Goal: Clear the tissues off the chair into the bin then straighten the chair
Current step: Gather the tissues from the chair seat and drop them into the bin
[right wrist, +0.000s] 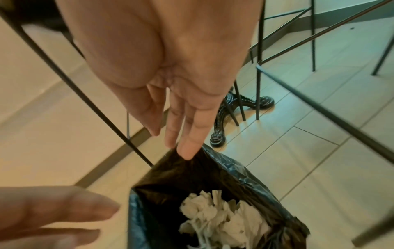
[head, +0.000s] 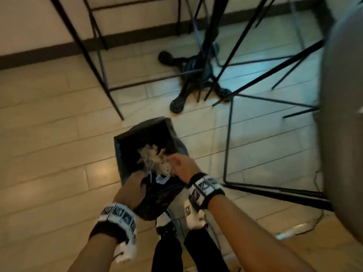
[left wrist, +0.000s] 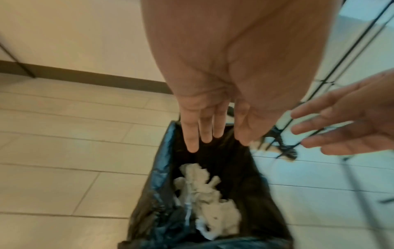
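Note:
A bin lined with a black bag (head: 145, 122) stands on the tiled floor just ahead of my feet. Crumpled white tissues (head: 155, 161) lie inside it, also plain in the left wrist view (left wrist: 209, 193) and the right wrist view (right wrist: 221, 215). My left hand (head: 137, 185) hovers over the bin's near side with straight fingers (left wrist: 193, 144), holding nothing. My right hand (head: 178, 163) hangs over the bin's right side, its fingers (right wrist: 187, 150) straight and empty at the bag's rim (right wrist: 230, 165). The grey chair seat (head: 343, 114) fills the right edge.
Thin black chair legs (head: 227, 146) stand right of the bin. An ornate black table base (head: 196, 75) sits behind it among more metal legs (head: 102, 71). A dark skirting board (head: 39, 54) runs along the wall. My feet (head: 193, 216) are close behind the bin.

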A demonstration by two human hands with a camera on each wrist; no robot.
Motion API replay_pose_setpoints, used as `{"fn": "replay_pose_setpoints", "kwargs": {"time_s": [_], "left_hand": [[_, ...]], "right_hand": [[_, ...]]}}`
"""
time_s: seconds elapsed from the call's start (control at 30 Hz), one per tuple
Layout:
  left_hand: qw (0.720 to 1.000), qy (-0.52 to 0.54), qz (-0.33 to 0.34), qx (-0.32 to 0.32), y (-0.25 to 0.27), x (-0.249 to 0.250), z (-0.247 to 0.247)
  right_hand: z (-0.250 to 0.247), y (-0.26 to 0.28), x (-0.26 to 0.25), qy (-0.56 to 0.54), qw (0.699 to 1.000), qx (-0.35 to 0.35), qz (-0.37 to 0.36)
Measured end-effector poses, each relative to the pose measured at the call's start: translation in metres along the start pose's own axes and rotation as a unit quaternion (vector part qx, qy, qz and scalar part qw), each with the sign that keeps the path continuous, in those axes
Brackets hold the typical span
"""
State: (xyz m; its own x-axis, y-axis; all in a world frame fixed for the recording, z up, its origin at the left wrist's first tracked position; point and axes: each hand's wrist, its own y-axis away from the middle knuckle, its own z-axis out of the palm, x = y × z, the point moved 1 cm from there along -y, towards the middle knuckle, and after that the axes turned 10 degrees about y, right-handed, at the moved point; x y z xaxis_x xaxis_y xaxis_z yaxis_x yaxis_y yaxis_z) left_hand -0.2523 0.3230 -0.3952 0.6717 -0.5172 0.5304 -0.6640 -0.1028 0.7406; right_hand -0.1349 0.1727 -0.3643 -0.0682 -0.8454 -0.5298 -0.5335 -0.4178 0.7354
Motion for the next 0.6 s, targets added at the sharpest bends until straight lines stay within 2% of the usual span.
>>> {"fn": "replay_pose_setpoints", "kwargs": {"time_s": [0.13,0.2,0.27,0.33,0.4,0.47,0.5,0.53,0.6], "left_hand": [[0.995,-0.03,0.077,-0.057,0.083,0.088,0.004],[0.986,-0.036,0.148,-0.062,0.117,0.149,0.002],[0.977,-0.077,0.187,-0.073,0.141,0.2,0.0],[0.959,-0.126,0.247,-0.064,0.156,0.261,-0.001],[0.94,-0.135,0.314,-0.027,0.164,0.326,0.001],[0.916,-0.174,0.362,-0.001,0.161,0.39,0.008],[0.905,-0.209,0.37,0.004,0.154,0.416,0.014],[0.897,-0.25,0.365,0.002,0.146,0.44,0.021],[0.881,-0.313,0.356,-0.004,0.125,0.476,0.036]], "right_hand": [[-0.034,0.129,-0.018,-0.088,0.996,-0.02,-0.021],[-0.063,0.198,-0.02,-0.159,0.986,0.006,-0.056],[-0.096,0.256,-0.02,-0.209,0.974,0.032,-0.083],[-0.143,0.313,-0.012,-0.254,0.958,0.089,-0.097],[-0.193,0.357,0.01,-0.288,0.933,0.194,-0.097],[-0.243,0.381,0.051,-0.277,0.913,0.293,-0.066],[-0.266,0.388,0.075,-0.25,0.913,0.321,-0.026],[-0.286,0.391,0.099,-0.201,0.921,0.332,0.022],[-0.319,0.388,0.138,-0.103,0.94,0.305,0.113]]}}
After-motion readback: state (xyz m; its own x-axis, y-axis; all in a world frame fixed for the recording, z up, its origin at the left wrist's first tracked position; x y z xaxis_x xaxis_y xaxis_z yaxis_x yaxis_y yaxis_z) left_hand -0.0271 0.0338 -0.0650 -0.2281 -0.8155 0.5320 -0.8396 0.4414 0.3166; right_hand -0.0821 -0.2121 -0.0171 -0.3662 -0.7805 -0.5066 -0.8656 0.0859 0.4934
